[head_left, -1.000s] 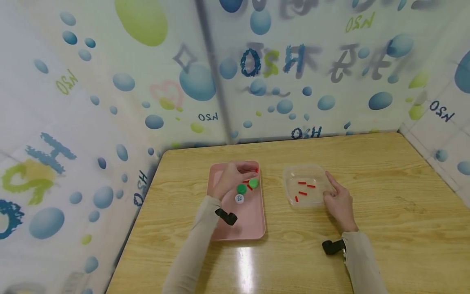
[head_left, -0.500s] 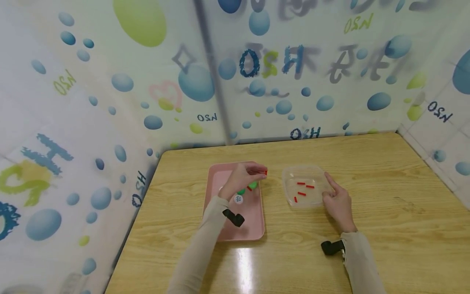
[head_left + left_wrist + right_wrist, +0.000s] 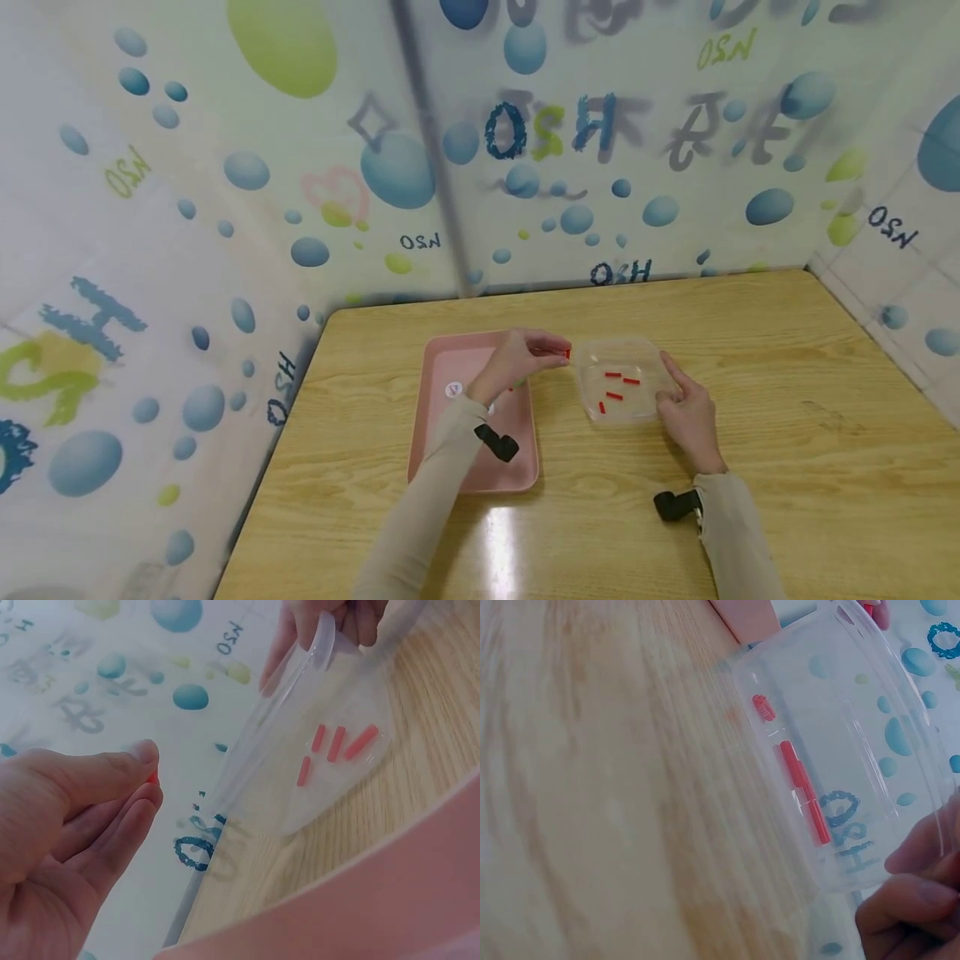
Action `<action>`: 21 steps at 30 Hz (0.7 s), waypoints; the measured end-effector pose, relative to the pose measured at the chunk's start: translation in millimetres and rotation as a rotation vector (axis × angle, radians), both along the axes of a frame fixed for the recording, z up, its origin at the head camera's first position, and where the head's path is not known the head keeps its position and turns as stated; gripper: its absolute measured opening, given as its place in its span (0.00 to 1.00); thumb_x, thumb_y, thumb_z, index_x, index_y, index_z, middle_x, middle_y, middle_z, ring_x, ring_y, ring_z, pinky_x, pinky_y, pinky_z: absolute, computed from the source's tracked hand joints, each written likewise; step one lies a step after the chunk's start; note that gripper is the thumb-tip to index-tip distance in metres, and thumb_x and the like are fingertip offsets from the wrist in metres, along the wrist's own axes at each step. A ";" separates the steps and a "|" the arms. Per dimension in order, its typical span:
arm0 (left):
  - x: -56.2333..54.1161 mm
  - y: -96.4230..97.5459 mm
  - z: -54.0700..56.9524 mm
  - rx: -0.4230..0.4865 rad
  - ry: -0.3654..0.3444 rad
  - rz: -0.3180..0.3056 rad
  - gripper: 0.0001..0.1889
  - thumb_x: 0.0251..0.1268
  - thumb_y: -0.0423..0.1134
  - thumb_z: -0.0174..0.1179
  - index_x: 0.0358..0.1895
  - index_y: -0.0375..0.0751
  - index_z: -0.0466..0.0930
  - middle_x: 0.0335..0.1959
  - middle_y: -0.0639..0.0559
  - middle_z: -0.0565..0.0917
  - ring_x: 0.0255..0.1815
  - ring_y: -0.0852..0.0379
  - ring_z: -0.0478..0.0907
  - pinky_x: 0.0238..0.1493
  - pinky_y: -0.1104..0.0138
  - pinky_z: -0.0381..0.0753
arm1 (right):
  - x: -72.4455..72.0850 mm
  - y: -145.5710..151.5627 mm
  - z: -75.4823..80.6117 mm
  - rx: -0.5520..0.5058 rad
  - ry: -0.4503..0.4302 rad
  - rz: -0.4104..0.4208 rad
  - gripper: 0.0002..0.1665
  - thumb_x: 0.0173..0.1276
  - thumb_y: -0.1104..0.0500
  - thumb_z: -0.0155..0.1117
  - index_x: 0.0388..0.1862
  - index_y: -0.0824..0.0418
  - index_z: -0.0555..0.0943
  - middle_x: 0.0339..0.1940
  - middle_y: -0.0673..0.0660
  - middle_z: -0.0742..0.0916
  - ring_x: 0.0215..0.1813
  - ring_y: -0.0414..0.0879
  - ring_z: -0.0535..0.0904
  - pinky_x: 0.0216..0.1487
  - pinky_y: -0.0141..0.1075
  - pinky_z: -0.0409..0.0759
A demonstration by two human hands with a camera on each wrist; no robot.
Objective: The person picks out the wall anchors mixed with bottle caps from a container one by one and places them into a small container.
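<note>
Between thumb and fingertips, my left hand (image 3: pixel 520 361) pinches a small red stick (image 3: pixel 567 354), held in the air just left of a clear plastic container (image 3: pixel 585 354). In the left wrist view, only the tip of that stick (image 3: pixel 153 778) shows past the thumb. Several short red sticks (image 3: pixel 614 397) lie on the container's floor. My right hand (image 3: pixel 688 412) grips the container's right rim with the thumb and curled fingers, the index finger extended along the outside. Under my left forearm is a pink tray (image 3: pixel 435 417), partly hidden by the arm.
A white bottle cap (image 3: pixel 453 389) lies in the tray's left part; other caps are mostly covered by my left hand and wrist. Tray and container stand on a wooden table (image 3: pixel 600 517), with a patterned curtain (image 3: pixel 525 183) along its back edge.
My left hand has lifted a red stick out of the pink tray and carried it rightward to the container's left rim. My right hand keeps its grip on the container.
</note>
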State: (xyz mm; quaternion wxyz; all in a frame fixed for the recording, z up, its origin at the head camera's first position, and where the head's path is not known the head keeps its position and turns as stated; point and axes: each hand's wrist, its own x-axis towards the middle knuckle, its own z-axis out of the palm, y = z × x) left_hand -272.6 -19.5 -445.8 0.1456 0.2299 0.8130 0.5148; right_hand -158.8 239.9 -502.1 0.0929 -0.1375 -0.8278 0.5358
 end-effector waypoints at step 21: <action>5.8 37.3 3.6 -0.043 -0.004 -0.106 0.12 0.61 0.40 0.73 0.48 0.46 0.90 0.41 0.58 0.91 0.41 0.65 0.86 0.46 0.72 0.85 | -1.2 0.5 -2.9 0.045 0.028 -0.007 0.42 0.64 0.70 0.49 0.78 0.50 0.67 0.08 0.41 0.62 0.13 0.34 0.52 0.15 0.30 0.57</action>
